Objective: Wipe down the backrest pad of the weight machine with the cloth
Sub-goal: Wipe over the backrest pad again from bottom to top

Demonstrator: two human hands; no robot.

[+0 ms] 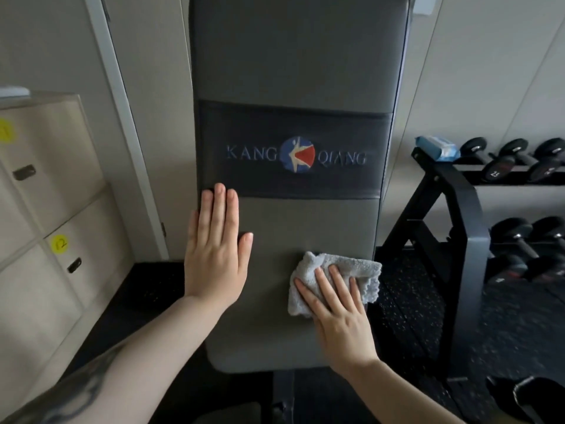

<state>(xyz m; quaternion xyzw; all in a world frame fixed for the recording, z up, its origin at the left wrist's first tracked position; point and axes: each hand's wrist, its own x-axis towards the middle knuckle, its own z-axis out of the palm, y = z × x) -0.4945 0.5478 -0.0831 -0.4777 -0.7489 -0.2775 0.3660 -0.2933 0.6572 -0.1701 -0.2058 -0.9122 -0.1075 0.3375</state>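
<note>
A tall grey backrest pad (293, 62) fills the middle of the view, with a darker band carrying a blue and red logo across it. My left hand (215, 249) lies flat on the pad's lower left part, fingers straight and pointing up to the band's lower edge. A crumpled light grey cloth (336, 270) sits on the pad's lower right part, near its right edge. My right hand (333, 313) presses on the cloth with straight, spread fingers.
Beige lockers (46, 215) with yellow number stickers stand at the left. A black dumbbell rack (452, 228) holding several dumbbells stands at the right, with a blue wipes pack (437, 147) on its top corner. Dark speckled rubber floor (406, 304) lies below.
</note>
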